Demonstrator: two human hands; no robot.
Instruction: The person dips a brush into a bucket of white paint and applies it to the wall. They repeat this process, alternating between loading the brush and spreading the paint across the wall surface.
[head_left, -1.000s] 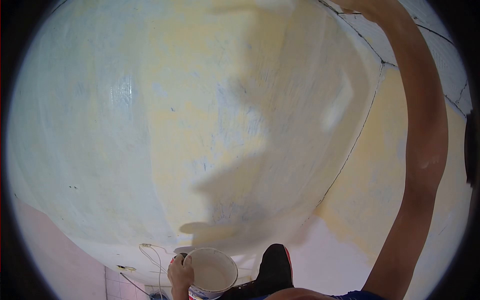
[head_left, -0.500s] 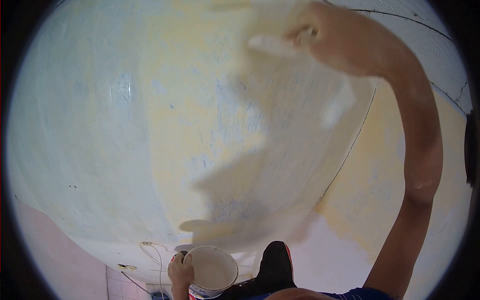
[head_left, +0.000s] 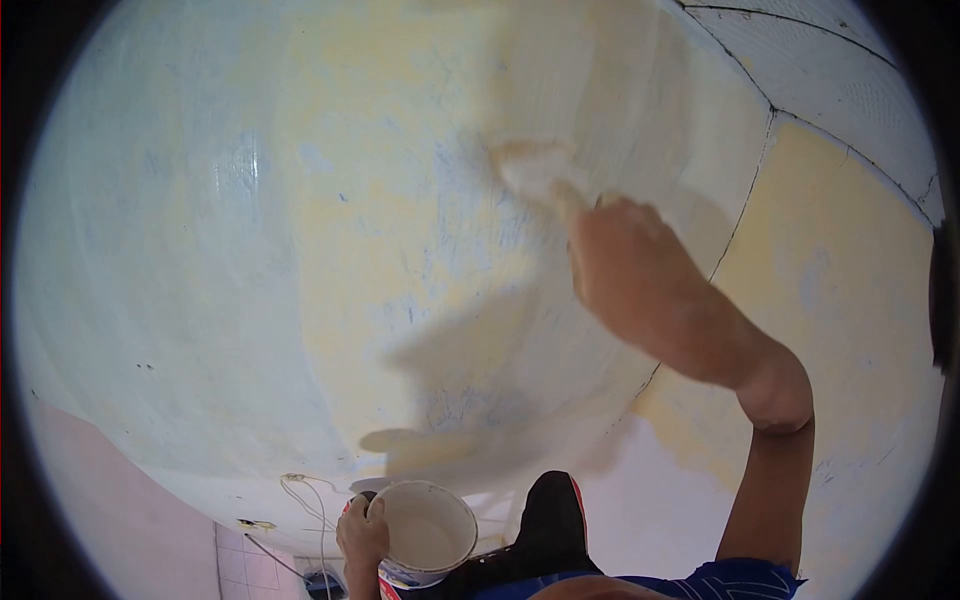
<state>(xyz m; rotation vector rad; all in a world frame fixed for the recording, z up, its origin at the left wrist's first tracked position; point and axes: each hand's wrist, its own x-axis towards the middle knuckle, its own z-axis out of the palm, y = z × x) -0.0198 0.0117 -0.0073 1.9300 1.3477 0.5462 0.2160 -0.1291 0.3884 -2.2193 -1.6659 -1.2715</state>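
In my right hand (head_left: 640, 270), at the upper middle right, is a brush (head_left: 535, 172) with pale, motion-blurred bristles laid against the wall (head_left: 370, 200). The wall shows yellow, bluish and whitish patches. My left hand (head_left: 362, 532), low in the view, grips the rim side of a white bucket (head_left: 428, 530) that holds a pale liquid. The fingers of the left hand wrap round the bucket's edge beside a dark piece.
A thin cable (head_left: 322, 510) hangs left of the bucket, near an opening in the wall (head_left: 256, 524). My dark shoe (head_left: 553, 500) is right of the bucket. Cracked ceiling (head_left: 830, 60) meets a yellowish side wall (head_left: 840, 270) at the upper right. Pink tiles (head_left: 245, 565) show lower left.
My right hand and the brush have moved down along the wall, with the forearm now bent lower. My left hand still holds the bucket in nearly the same place.
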